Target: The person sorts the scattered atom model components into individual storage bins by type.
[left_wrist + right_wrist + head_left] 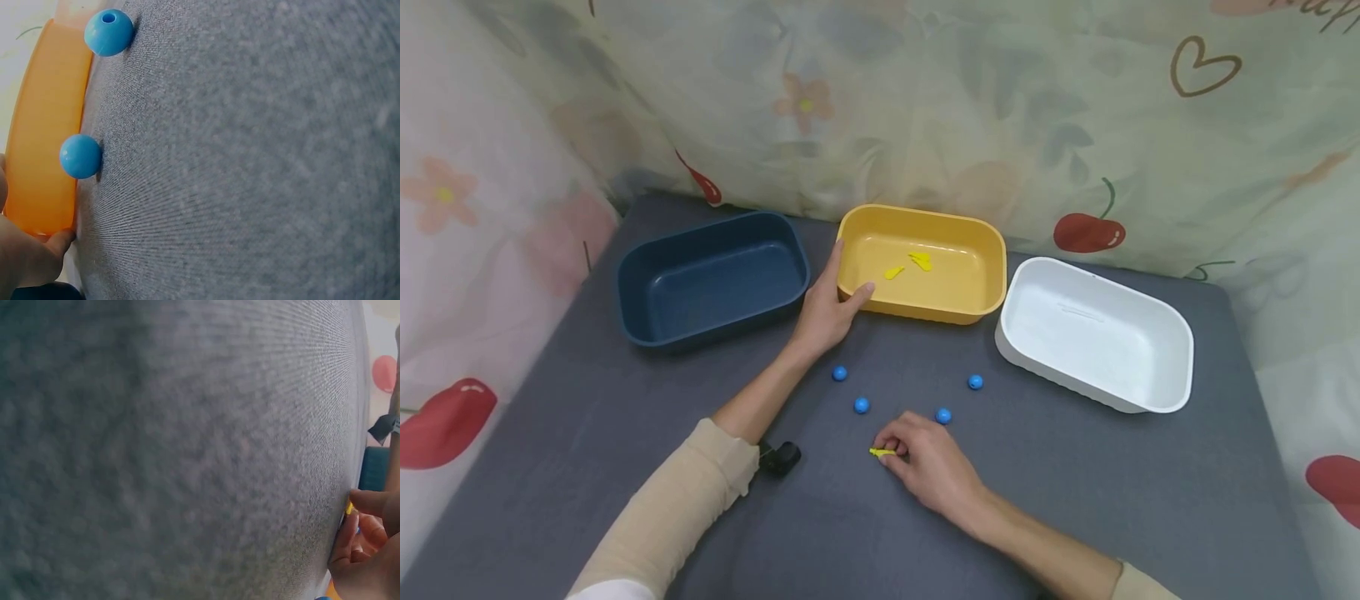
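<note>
Clock ref: head view, centred on R hand [931, 462], 12 = away from the person.

R hand: low over the grey desk [820, 533], thumb + forefinger nearly closed, pinching a small yellow pc [882, 452] by one end; other end pokes out toward 9. Right wrist view agrees – a sliver of yellow betw. the fingertips, right by the cloth. Can't tell if pc is clear of the surface or touching it.

L hand [826, 315]: at 11, thumb and forefinger spread wide astride the near-left corner of the yellow bin [958, 283]. Forefinger lies along the outer end wall, thumb at the near rim. Touching, apparently steadying it; no small pc seen in this hand.

Yellow bin at 12. In it: a lone yellow pc [893, 272] plus a yellow clump [921, 261], prob. overlapping pcs, count unsure. Navy bin [715, 287] at 10, white bin [1093, 342] at 2; no contents visible in either.

Blue beads, 4, loose on desk: two toward 10 (nearer [862, 405], farther [840, 374]), one just past 12 [943, 416], one at 1 [975, 382]. Black object [786, 457] at 9, against L sleeve [673, 496].

Step (judged): pick-up of a yellow pc, pinch made, transfer not yet done. Next move likely calls for a lift, then a carry toward 12, over the bead line and near rim, w/ release by the other yellow pcs. Grip is on one end only – might twist; keep pinch firm, wrist high past the beads.
</note>
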Tool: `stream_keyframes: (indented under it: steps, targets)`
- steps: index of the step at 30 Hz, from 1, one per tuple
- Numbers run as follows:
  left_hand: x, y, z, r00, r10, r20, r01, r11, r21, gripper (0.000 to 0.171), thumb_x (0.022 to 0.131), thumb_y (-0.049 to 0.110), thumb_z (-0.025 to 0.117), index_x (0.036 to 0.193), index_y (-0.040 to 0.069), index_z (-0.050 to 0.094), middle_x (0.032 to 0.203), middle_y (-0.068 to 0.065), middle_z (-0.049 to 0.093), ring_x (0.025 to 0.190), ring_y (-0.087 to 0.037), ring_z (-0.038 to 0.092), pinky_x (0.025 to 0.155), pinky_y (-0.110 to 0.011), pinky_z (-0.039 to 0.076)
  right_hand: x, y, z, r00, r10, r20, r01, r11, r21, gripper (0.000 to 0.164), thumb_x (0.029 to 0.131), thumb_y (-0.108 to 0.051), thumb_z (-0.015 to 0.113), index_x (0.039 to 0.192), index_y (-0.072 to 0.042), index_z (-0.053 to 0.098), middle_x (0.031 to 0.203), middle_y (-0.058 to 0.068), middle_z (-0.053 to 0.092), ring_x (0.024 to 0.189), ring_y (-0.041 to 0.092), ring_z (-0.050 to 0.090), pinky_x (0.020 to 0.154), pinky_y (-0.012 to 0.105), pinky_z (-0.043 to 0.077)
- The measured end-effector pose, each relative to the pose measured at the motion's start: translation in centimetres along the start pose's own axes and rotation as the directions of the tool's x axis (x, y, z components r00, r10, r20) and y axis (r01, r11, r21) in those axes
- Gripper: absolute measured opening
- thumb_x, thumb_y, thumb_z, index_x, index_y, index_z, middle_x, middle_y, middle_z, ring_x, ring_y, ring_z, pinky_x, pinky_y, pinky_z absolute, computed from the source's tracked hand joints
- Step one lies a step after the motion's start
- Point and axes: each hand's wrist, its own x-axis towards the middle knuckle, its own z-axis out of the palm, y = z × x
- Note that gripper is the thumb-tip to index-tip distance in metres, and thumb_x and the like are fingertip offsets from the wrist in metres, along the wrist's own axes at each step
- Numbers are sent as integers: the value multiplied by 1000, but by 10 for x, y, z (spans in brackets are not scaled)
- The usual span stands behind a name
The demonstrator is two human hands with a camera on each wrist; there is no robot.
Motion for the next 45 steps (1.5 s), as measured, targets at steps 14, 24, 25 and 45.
stream_keyframes:
  steps: [14, 24, 25, 45]
  targets:
    - [1, -1, 1, 1000, -10, 2, 10, 1000, 8, 85, 99, 43, 59, 161, 28, 4, 164, -1, 19, 148, -17, 23, 118, -36, 24, 1, 3, -5, 996, -45, 80, 39, 996, 84, 6, 90, -13, 74, 94, -17, 72, 77, -14, 56, 67, 2, 51, 62, 20, 47]
    - [1, -1, 0, 1000, -1, -10, 1, 1000, 5, 84, 99, 41, 60, 161, 27, 5, 164, -2, 21, 147, -18, 25, 118, -36, 25, 10, 4, -21, 978, -67, 199, 8, 960, 281, 8, 92, -9, 72, 95, -17, 72, 77, -7, 67, 64, 5, 62, 60, 23, 52]
    - [1, -1, 0, 1000, 0, -10, 0, 1000, 9, 84, 99, 41, 60, 161, 27, 6, 164, -2, 22, 147, -18, 25, 117, -36, 25, 11, 4, -23, 975, -70, 211, 3, 953, 303, 9, 92, -8, 72, 95, -16, 73, 77, -6, 68, 64, 6, 64, 59, 23, 52]
    - [1, -1, 0, 1000, 2, 10, -2, 1000, 7, 85, 99, 41, 60, 161, 27, 4, 164, -2, 21, 147, -18, 25, 117, -37, 25, 38, -4, -78, 955, -34, 293, -81, 925, 370, 14, 89, -9, 74, 103, -12, 77, 78, 1, 73, 70, 20, 67, 62, 24, 51]
